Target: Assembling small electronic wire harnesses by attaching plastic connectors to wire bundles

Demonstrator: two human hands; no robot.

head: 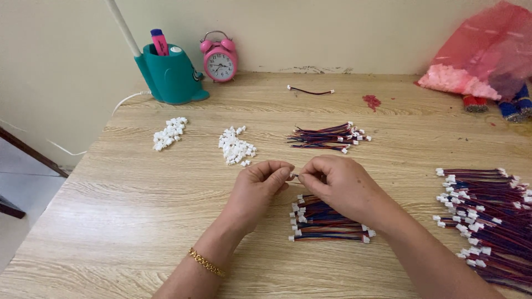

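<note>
A small white connector [292, 175] sits pinched between both hands above the middle of the wooden table [138, 210], over a bundle of red-and-blue wires [327, 221]; the left hand [257, 185] clamps it with thumb and forefinger together, and the right hand [338, 185] closes its fingertips on the wire end touching it. Beyond lie two heaps of white connectors [235, 147], a second bundle [327, 135] and a big pile of wires [493, 221] at right. Far right, a pink plastic bag [487, 50] slumps against the wall, near a teal holder [169, 75] and a pink clock [220, 58].
</note>
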